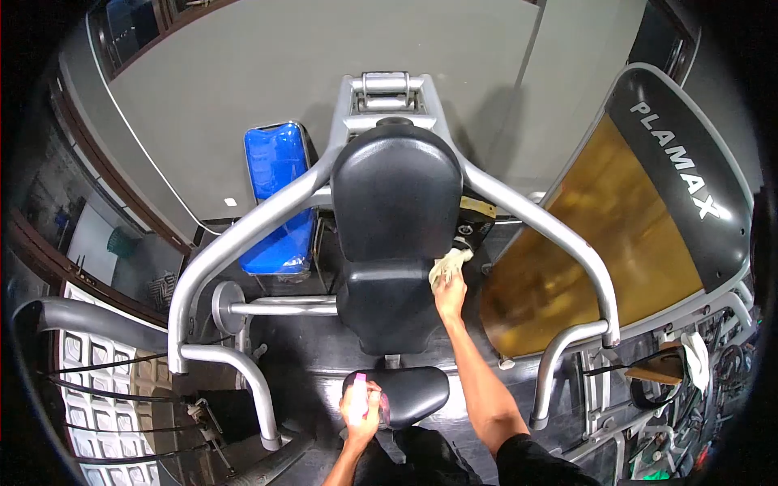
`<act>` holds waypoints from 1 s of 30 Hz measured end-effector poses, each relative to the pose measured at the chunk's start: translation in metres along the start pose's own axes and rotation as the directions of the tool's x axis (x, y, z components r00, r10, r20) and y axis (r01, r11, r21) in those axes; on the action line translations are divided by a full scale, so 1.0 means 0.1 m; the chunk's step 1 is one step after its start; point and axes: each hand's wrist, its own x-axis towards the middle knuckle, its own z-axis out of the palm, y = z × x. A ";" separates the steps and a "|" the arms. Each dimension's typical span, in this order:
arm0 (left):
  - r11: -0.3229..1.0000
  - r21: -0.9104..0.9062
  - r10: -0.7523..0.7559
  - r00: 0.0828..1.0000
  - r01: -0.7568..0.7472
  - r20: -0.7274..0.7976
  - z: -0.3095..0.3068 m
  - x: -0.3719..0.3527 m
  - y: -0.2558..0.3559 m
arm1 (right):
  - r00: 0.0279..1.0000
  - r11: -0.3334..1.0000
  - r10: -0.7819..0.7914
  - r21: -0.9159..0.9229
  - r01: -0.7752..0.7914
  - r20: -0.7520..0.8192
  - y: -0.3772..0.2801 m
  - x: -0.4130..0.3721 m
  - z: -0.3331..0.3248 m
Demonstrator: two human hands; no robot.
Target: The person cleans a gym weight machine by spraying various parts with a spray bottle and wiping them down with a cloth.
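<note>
Right hand (449,293) grips a crumpled, pale cloth (447,264) against a smooth black padded backrest (397,198); left hand (361,411) clasps a pink-topped bottle (360,397).

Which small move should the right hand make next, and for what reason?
Perhaps slide the pale yellow cloth inward across the black padded seat: the right hand holds it at the seat's right edge, while the left hand holds a pink-topped bottle lower down.
</note>
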 end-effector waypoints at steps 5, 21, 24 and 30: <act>1.000 0.006 0.001 0.999 -0.001 -0.051 -0.04 0.01 0.04 | 0.775 0.543 0.612 0.797 -0.267 -0.157 -0.20 0.44 0.08; 0.951 0.310 0.040 0.983 0.017 -0.178 -0.39 -0.14 -0.17 | 0.398 0.343 -0.716 -0.209 0.916 0.574 -2.69 1.32 0.72; 0.931 0.364 0.080 0.986 -0.021 -0.147 -0.42 -0.04 -0.04 | 0.187 -0.018 -0.453 -0.218 0.976 0.872 -2.52 1.01 1.12; 0.961 0.270 -0.004 0.982 0.056 -0.188 -0.51 0.00 -0.13 | 0.362 0.113 -0.604 -0.374 0.921 0.710 -2.78 1.22 0.84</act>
